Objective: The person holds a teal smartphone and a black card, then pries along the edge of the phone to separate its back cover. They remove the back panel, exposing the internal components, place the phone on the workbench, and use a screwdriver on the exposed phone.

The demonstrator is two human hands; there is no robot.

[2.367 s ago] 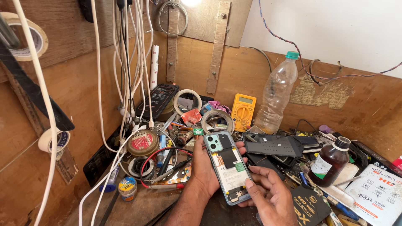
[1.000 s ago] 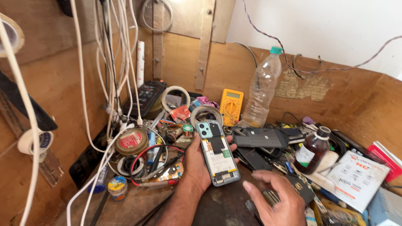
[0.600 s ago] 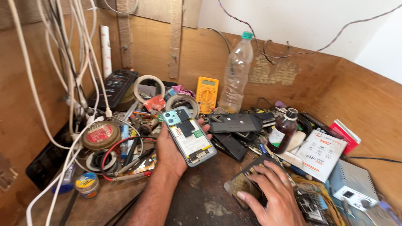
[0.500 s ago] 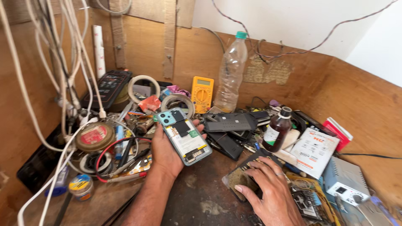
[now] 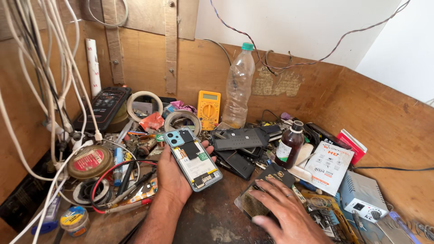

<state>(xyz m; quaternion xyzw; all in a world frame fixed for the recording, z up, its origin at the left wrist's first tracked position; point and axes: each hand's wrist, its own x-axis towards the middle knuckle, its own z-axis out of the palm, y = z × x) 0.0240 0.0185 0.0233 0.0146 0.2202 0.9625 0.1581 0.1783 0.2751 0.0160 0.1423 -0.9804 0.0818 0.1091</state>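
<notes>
My left hand (image 5: 174, 178) holds an opened phone (image 5: 192, 158) face down, its back cover off so the camera block, battery and boards show. It hovers over the dark worn bench top (image 5: 212, 217). My right hand (image 5: 282, 210) lies flat at the lower right, fingers spread on a small black pouch and a ribbed dark pad (image 5: 253, 205). A ring is on one finger. Just beyond the phone lies a pile of black phone covers and parts (image 5: 239, 140).
Wooden walls box in the bench. At the back stand a yellow multimeter (image 5: 209, 109) and a clear plastic bottle (image 5: 238, 88). A brown glass bottle (image 5: 290, 144), white packet (image 5: 330, 165) and small grey unit (image 5: 364, 196) crowd the right. Tape rolls, tins and hanging white cables (image 5: 58, 90) fill the left.
The view has swung right and down. My right hand left the phone's lower edge and dropped onto the black pouch at the lower right. My left hand kept holding the phone.
</notes>
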